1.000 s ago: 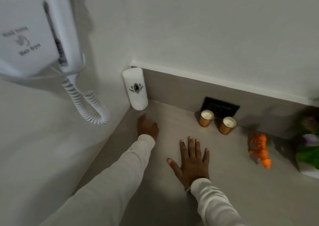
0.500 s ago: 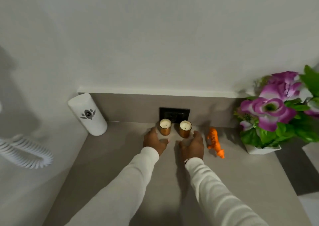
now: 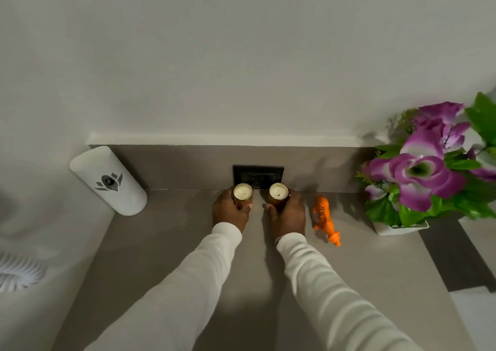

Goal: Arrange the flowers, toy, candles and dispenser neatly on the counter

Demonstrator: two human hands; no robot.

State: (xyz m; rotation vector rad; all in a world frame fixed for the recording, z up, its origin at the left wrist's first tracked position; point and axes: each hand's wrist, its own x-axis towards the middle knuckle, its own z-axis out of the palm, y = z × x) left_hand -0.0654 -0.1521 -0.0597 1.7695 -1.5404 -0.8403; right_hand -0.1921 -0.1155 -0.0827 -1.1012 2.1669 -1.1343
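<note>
You have both candles at the back of the tabletop (image 3: 166, 243), below the black outlet: left candle (image 3: 243, 193) in your left hand (image 3: 230, 211), right candle (image 3: 278, 192) in your right hand (image 3: 288, 213), fingers wrapped round each holder. They look rigid, smooth, probably breakable; hold low on the sides.

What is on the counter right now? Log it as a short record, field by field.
left hand: wrapped around the left candle
right hand: wrapped around the right candle
candles: upright, side by side, before the black wall outlet
toy tiger: right of the right hand, apart from it
flowers: white pot, far right
dispenser: white, upright, left corner
counter: grey
</note>
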